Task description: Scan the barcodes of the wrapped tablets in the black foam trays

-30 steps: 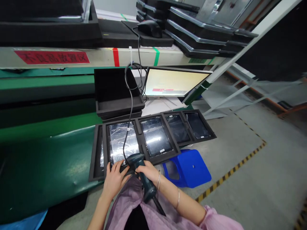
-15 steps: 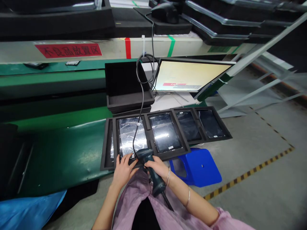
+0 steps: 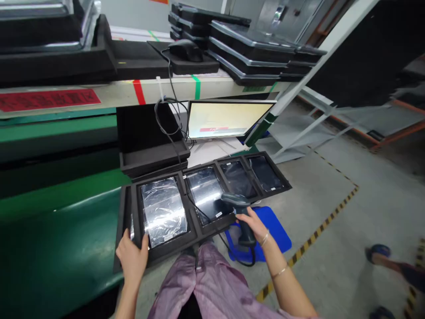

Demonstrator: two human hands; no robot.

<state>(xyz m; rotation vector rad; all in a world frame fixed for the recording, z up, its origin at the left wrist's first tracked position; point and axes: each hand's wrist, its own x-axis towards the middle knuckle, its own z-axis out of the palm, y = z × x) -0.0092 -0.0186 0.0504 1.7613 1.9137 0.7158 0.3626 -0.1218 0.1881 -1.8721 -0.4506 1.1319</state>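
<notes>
My right hand is wrapped round the handle of a dark barcode scanner, held above the front edge of the trays with its head pointing left. My left hand straddles the left wall of a black foam tray, thumb on the inner side and fingers on the outer side. In that tray lie a film-covered tablet and a second tablet with a small white label. Part of another tray shows under its left side. Two darker tablets lie in the right-hand tray.
A monitor stands behind the trays, beside a stack of empty foam trays. The scanner's cable crosses the tablets. A blue stool is below. A shelf carries a mouse and stacked trays. A person's foot shows at right.
My right hand has moved right with the scanner, away from my body. My left hand has moved left from the film-covered tablet's front edge to the tray's left wall. The view has shifted right.
</notes>
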